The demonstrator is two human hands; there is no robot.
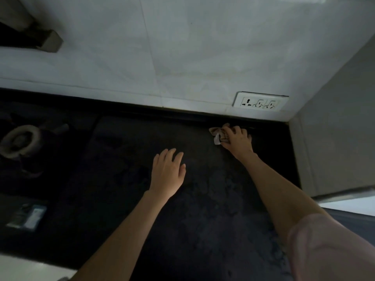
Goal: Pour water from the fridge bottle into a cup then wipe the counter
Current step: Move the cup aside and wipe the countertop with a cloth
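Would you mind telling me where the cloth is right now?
The cloth is bunched under the right hand at the counter's far right, against the back wall just below the wall socket.

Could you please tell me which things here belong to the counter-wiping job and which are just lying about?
In use: cloth, right hand, dark counter, left hand.

Lying about: wall socket, stove burner, small packet.

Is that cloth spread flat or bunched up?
Bunched up: the cloth sits crumpled under the right hand, folds poking out beside the fingers.
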